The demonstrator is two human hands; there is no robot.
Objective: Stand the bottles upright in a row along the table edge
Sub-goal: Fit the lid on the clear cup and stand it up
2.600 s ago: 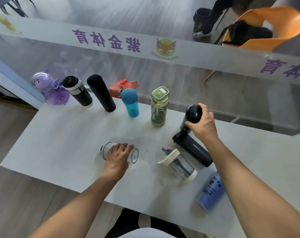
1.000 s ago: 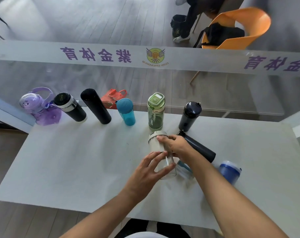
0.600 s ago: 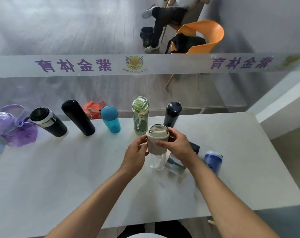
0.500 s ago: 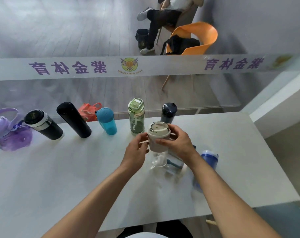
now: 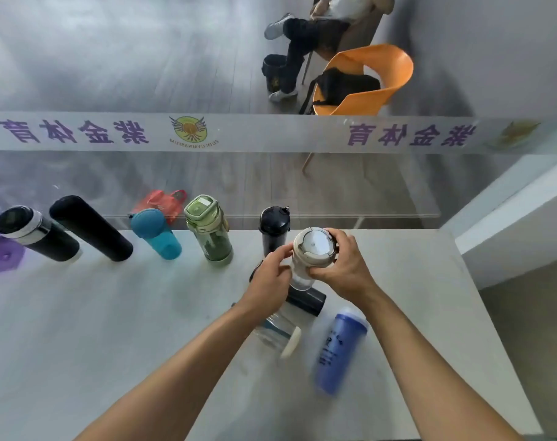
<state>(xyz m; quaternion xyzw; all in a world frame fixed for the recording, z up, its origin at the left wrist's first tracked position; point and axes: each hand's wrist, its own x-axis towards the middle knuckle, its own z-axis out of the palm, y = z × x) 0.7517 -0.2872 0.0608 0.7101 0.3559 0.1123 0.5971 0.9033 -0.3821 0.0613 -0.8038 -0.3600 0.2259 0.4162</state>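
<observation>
Right hand (image 5: 342, 270) fingers (image 5: 340, 237) grasp the beige cap of the clear bottle (image 5: 313, 251), held upright. Left hand (image 5: 269, 278) fingers (image 5: 282, 252) pinch the same bottle from the opposite side, below the cap. Just beyond the fingers: dark bottle (image 5: 274, 229), upright in the row. Under the hands, lying on the counter (image 5: 111, 313): black flask (image 5: 306, 300), clear tumbler (image 5: 277, 332). Blue bottle (image 5: 337, 354) beside the right forearm, blurred.
</observation>
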